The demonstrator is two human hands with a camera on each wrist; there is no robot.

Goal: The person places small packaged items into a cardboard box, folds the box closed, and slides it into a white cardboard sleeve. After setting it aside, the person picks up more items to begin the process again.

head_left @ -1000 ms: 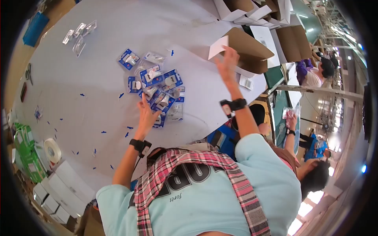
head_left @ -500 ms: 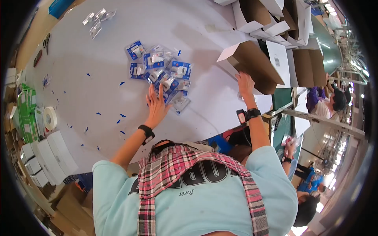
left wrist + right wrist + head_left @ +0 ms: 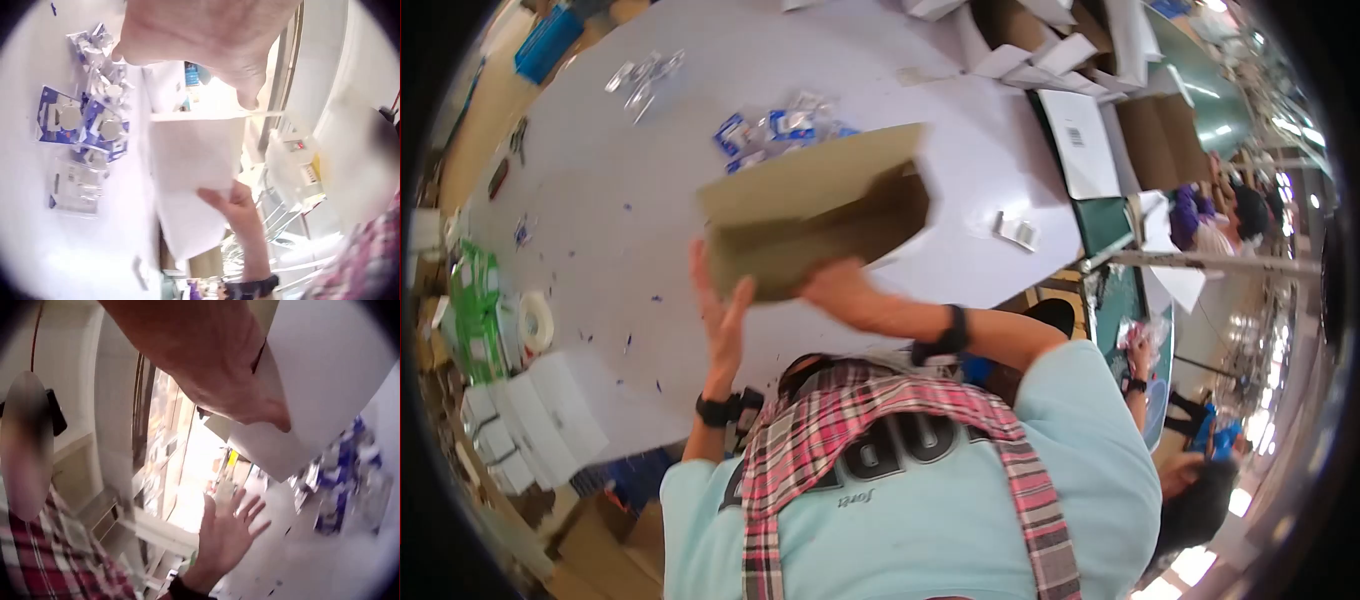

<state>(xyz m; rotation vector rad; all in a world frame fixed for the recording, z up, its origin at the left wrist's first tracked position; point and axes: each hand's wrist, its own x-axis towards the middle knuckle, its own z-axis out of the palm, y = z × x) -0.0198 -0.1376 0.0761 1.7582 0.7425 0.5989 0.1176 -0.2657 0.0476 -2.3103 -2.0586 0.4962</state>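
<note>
An open cardboard box [image 3: 810,215], white outside and brown inside, is tilted over the table in front of the body. My right hand [image 3: 850,295] grips its near wall, thumb on the white outer face in the left wrist view. Beside the box's left end is my left hand [image 3: 722,325]; its fingers are straight and spread in the right wrist view. Beyond the box lies a pile of blue-and-white blister packs [image 3: 792,125], partly hidden by it. The left wrist view shows more packs [image 3: 62,117] with round white items inside.
Clear plastic packs [image 3: 643,80] lie at the far left. A single pack [image 3: 1015,231] sits to the right. More open boxes [image 3: 1020,40] stand at the back right. A tape roll [image 3: 536,320] and white cartons [image 3: 535,405] are at left. Another person [image 3: 1190,490] sits at right.
My right hand has brought the box from the right side of the table leftward to the middle, in front of the packs. My left hand has left the packs and drawn back toward the left.
</note>
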